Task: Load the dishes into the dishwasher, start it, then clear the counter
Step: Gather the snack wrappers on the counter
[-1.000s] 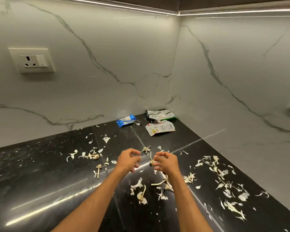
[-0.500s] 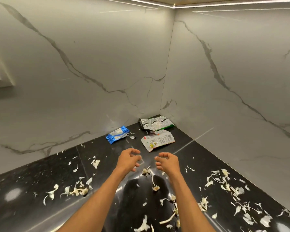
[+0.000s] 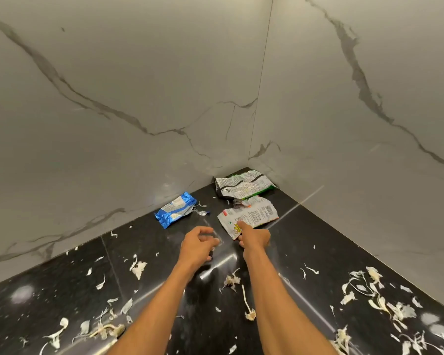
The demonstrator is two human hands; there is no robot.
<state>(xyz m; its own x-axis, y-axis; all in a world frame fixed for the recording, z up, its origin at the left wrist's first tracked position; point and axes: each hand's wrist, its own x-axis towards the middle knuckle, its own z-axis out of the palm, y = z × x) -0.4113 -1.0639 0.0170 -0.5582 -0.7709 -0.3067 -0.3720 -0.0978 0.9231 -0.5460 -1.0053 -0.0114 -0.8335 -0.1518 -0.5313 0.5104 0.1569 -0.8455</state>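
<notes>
On the black counter (image 3: 144, 285), a white snack wrapper (image 3: 251, 216) lies near the corner. My right hand (image 3: 255, 238) reaches it: one finger lies on top of its near edge and the thumb sits just under that edge, pinching it. My left hand (image 3: 198, 243) hovers just left of it, fingers loosely curled, holding nothing. A green and silver wrapper (image 3: 242, 184) lies behind in the corner. A blue wrapper (image 3: 176, 208) lies to the left by the wall. No dishes or dishwasher are in view.
Garlic or onion peels (image 3: 374, 298) are scattered over the counter, thickest at the right and the lower left (image 3: 105, 330). Marble walls (image 3: 139, 98) meet in a corner behind the wrappers and bound the counter at the back and right.
Both hands have moved forward from the peels toward the corner. My right hand has reached the white wrapper and closed on its edge. The view has tilted and moved closer to the corner.
</notes>
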